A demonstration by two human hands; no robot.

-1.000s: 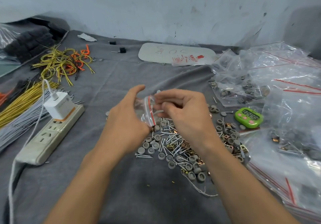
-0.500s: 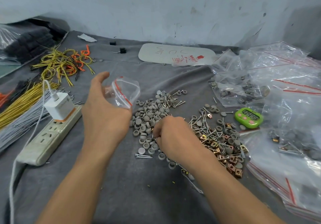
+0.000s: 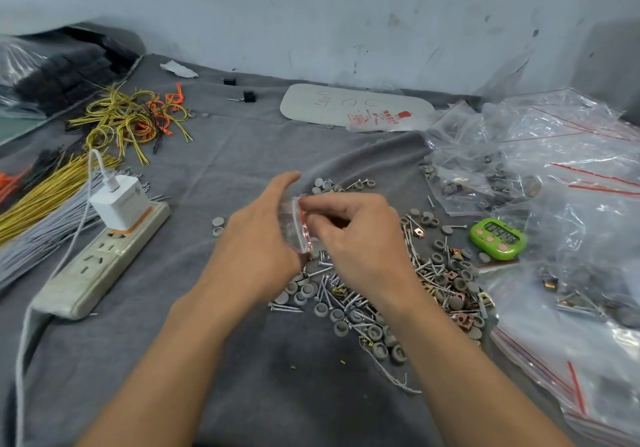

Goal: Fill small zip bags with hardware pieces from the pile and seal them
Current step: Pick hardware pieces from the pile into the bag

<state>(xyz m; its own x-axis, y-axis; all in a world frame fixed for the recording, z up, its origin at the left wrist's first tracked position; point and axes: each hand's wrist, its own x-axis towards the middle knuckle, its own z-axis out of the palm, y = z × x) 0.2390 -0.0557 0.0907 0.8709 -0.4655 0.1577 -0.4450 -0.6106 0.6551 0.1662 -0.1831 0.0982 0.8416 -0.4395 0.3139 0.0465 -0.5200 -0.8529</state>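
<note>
A small clear zip bag (image 3: 293, 226) with a red seal strip is held up above the pile, its mouth facing right. My left hand (image 3: 258, 242) grips it from the left, thumb raised. My right hand (image 3: 356, 238) has its fingers curled at the bag's mouth; whatever they pinch is hidden. Below both hands lies the pile of hardware (image 3: 398, 294): grey round caps, silver screws and copper-coloured clips spread on the grey cloth (image 3: 242, 377).
A white power strip (image 3: 100, 263) with a plugged charger (image 3: 119, 200) lies at left, beside bundles of yellow and grey wires (image 3: 38, 211). A green timer (image 3: 498, 238) sits right of the pile. Large clear bags (image 3: 554, 204) with filled packets cover the right side. A white card (image 3: 356, 108) lies at the back.
My right hand rose from the pile to the bag's mouth. My left hand brought the bag right and down to meet it over the pile.
</note>
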